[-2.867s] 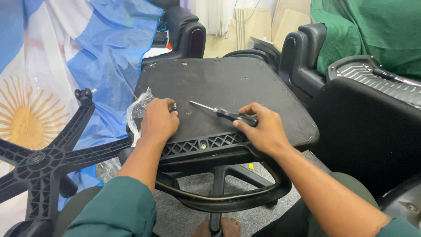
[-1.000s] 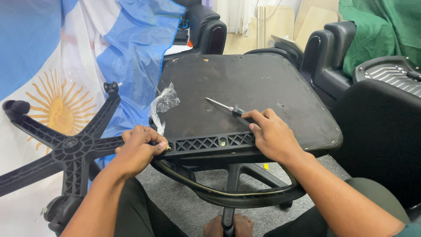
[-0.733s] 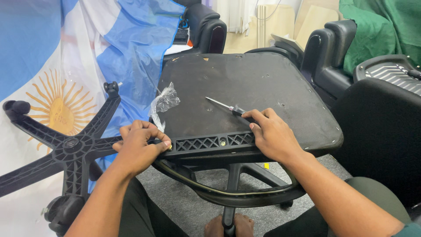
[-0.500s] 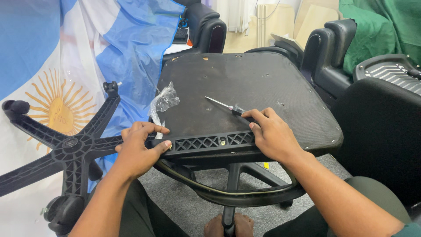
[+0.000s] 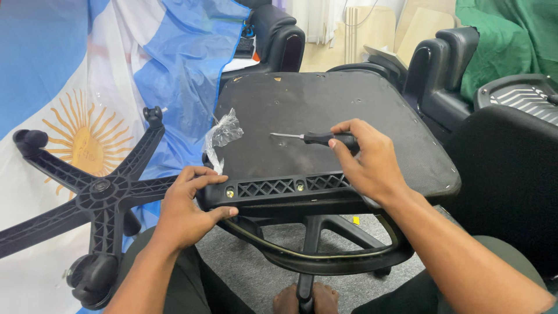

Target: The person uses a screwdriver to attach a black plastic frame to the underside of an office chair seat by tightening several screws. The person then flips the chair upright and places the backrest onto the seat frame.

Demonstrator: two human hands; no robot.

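Chair seat panel (image 5: pixel 325 116): black, flat, roughly square with rounded corners, lying underside up at frame centre. Surface dusty and scuffed, with small pale marks near the far edge. Near edge carries a lattice-vented strip with two brass-coloured bolt heads; the left hand (image 5: pixel 189 209) grips its lower-left corner.

Screwdriver (image 5: pixel 317 138): black handle, thin silver shaft, lying flat on the panel just right of centre, tip pointing toward frame left. The right hand (image 5: pixel 369 160) has its fingertips on the handle end.
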